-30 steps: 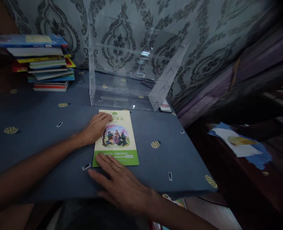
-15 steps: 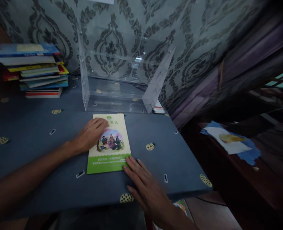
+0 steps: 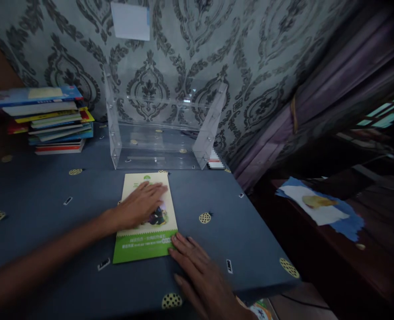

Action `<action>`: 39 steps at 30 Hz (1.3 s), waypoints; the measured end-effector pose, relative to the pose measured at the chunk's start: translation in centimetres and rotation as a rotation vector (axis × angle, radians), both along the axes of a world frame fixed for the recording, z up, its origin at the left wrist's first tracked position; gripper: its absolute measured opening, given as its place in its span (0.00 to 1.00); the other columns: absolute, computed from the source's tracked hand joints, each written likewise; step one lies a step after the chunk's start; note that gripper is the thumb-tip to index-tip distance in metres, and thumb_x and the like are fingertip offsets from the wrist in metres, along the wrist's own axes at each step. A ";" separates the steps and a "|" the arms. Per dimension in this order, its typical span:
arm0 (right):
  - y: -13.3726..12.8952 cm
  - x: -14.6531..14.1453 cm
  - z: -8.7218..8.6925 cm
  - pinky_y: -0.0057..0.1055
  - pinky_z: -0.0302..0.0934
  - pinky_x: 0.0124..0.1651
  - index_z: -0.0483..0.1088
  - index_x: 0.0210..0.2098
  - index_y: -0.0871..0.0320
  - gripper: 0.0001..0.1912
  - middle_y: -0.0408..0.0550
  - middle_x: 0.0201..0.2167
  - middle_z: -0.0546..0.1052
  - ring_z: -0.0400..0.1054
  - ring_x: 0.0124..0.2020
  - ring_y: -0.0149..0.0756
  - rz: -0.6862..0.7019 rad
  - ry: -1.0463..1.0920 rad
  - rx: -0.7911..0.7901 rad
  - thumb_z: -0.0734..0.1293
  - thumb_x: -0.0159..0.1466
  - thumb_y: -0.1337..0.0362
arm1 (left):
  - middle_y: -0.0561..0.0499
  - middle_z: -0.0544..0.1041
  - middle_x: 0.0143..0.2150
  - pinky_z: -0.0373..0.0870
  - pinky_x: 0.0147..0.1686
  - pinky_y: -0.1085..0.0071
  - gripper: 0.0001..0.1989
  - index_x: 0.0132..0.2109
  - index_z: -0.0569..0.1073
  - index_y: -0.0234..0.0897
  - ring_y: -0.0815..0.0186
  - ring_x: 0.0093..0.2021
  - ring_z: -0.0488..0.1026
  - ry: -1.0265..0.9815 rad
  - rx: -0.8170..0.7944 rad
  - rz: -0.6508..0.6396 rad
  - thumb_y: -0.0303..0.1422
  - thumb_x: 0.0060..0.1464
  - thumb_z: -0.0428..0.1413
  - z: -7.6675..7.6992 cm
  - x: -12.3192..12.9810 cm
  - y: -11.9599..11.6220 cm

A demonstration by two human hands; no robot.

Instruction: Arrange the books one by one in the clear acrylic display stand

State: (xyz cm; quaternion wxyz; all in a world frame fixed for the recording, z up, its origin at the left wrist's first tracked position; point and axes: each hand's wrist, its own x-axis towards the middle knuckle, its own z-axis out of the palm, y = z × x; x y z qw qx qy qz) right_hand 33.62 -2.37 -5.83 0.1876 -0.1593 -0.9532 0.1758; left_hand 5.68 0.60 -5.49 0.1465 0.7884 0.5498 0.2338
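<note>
A book with a cream and green cover [image 3: 140,249] lies flat on the blue tablecloth, its picture partly covered. Across the upper middle of that cover rests my left hand [image 3: 140,206], fingers stretched out and slightly blurred. My right hand [image 3: 200,271] lies at the book's lower right corner, fingertips touching the edge and the rest spread on the cloth. Behind the book stands a clear acrylic rack [image 3: 157,153] with nothing on its shelves.
A tall stack of books [image 3: 58,120] is at the back left of the table [image 3: 250,249]. White paper [image 3: 130,21] hangs on the patterned wall. At the right are a purple curtain [image 3: 270,129] and a blue and white cloth-like item [image 3: 320,206] on a dark surface.
My left hand has slid right over the cover, and its bent fingers have stretched out. My right hand stays at the corner. The view has tilted up, showing more wall.
</note>
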 end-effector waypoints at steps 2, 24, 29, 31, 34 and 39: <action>0.8 -0.2 0.3 0.49 0.60 0.68 0.57 0.68 0.55 0.28 0.53 0.64 0.70 0.62 0.67 0.42 -0.015 0.031 -0.025 0.61 0.69 0.69 | 0.37 0.69 0.66 0.52 0.68 0.47 0.21 0.64 0.66 0.36 0.52 0.69 0.62 0.045 0.017 0.121 0.34 0.66 0.45 -0.6 -1.9 0.3; 8.7 -11.4 -2.1 0.57 0.45 0.71 0.63 0.62 0.59 0.21 0.62 0.70 0.58 0.46 0.73 0.47 -0.195 0.124 -0.189 0.58 0.72 0.60 | 0.42 0.71 0.59 0.67 0.61 0.56 0.25 0.57 0.63 0.41 0.54 0.62 0.70 -1.194 -0.060 0.626 0.36 0.54 0.61 0.0 -4.6 -2.8; 8.6 -11.5 -1.7 0.55 0.48 0.71 0.61 0.64 0.60 0.23 0.62 0.71 0.55 0.44 0.74 0.47 -0.206 0.129 -0.243 0.56 0.73 0.58 | 0.40 0.81 0.48 0.79 0.47 0.59 0.21 0.53 0.69 0.34 0.53 0.48 0.80 -1.560 -0.408 0.644 0.27 0.52 0.62 1.6 -2.6 -3.1; 8.5 -11.5 -1.5 0.54 0.48 0.71 0.60 0.64 0.60 0.24 0.63 0.72 0.53 0.43 0.74 0.47 -0.216 0.138 -0.265 0.55 0.73 0.57 | 0.39 0.82 0.46 0.80 0.44 0.60 0.19 0.54 0.70 0.32 0.53 0.46 0.81 -1.628 -0.485 0.634 0.26 0.55 0.60 2.2 -1.7 -3.4; 8.5 -11.4 -1.5 0.52 0.45 0.72 0.56 0.67 0.60 0.26 0.62 0.74 0.46 0.39 0.75 0.45 -0.249 0.179 -0.296 0.55 0.73 0.56 | 0.40 0.83 0.45 0.81 0.43 0.61 0.17 0.54 0.72 0.31 0.54 0.45 0.82 -1.708 -0.492 0.654 0.24 0.58 0.57 2.8 -1.0 -3.6; 8.7 -11.2 -1.7 0.53 0.41 0.73 0.46 0.71 0.59 0.33 0.60 0.75 0.43 0.36 0.75 0.46 -0.331 0.304 -0.388 0.56 0.72 0.51 | 0.40 0.83 0.44 0.80 0.47 0.60 0.14 0.52 0.74 0.32 0.54 0.45 0.82 -1.754 -0.461 0.675 0.24 0.59 0.57 2.7 -1.4 -3.7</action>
